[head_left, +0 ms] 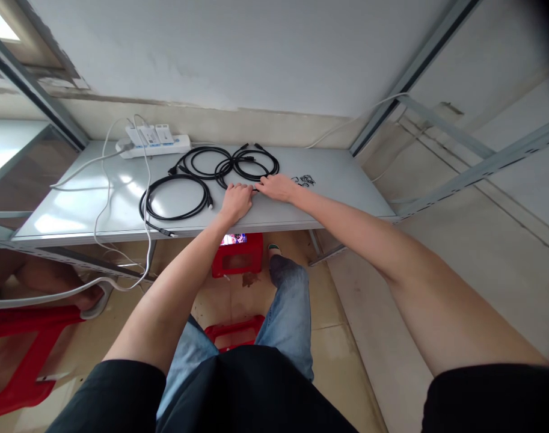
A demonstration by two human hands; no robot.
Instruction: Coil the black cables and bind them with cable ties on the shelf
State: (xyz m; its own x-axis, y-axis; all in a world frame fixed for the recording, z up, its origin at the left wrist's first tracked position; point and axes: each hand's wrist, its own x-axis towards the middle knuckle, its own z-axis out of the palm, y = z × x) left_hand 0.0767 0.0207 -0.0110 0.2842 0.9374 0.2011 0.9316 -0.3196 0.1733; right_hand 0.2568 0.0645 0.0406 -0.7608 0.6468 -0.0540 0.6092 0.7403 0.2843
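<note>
My left hand (238,201) rests low over the front part of the grey metal shelf (283,215), its fingers closed. Close beside it, my right hand (276,187) reaches in from the right with its fingers pinched together. A short stretch of black cable (255,190) shows between the two hands, and the fingers hide the rest of it. Just behind them lie two overlapping coils, a middle black cable coil (205,148) and a right black cable coil (278,161). Left of my left hand lies another black cable coil (177,217) with pale-tipped plugs.
Thin black twist ties (306,180) lie right of my hands. A white power strip (180,145) with chargers stands at the back left; white cords (148,180) hang over the front edge. Below are a red stool (237,270) with a lit phone (234,239) and another person's leg (53,278).
</note>
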